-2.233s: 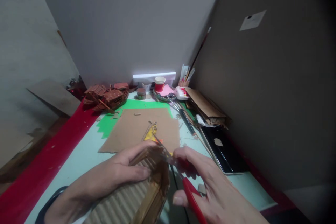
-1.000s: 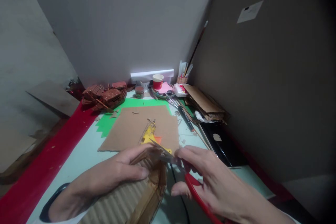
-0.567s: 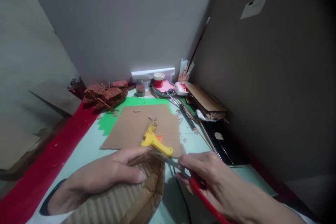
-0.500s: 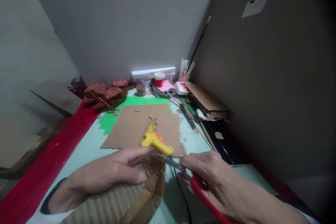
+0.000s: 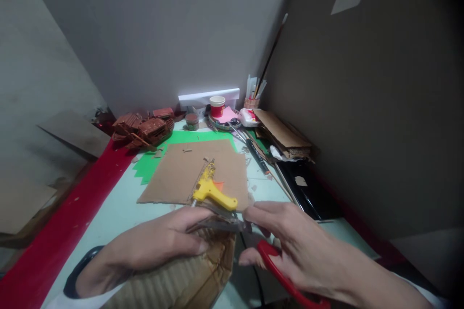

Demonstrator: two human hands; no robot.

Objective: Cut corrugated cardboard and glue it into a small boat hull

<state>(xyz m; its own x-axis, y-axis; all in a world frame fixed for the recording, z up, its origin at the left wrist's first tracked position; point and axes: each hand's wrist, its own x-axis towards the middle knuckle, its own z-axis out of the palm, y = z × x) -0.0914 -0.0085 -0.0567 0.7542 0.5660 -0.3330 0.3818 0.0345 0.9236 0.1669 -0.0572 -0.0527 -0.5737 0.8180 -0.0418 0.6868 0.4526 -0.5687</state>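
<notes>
A corrugated cardboard piece (image 5: 170, 280) with a brown folded rim lies under my left hand (image 5: 159, 241), whose thumb and fingers grip its upper edge. My right hand (image 5: 290, 246) is wrapped round red-handled scissors (image 5: 286, 282). Their grey blades, partly blurred, reach left across the top edge of the piece, close to my left fingertips. Just beyond both hands, a yellow glue gun (image 5: 213, 194) rests on a flat cardboard sheet (image 5: 174, 174), its nozzle pointing away.
Green paper (image 5: 147, 166) lies under the sheet. Reddish-brown cardboard models (image 5: 145, 128) stand back left. A red cup (image 5: 217, 107), jar (image 5: 192, 121) and brush holder (image 5: 251, 102) are at the back. Stacked cardboard (image 5: 284, 130) and a black device (image 5: 310, 190) lie right.
The scissors have turned, their blades now lying more level across the edge, and my right thumb has spread lower. The cardboard piece has shifted slightly right with my left hand.
</notes>
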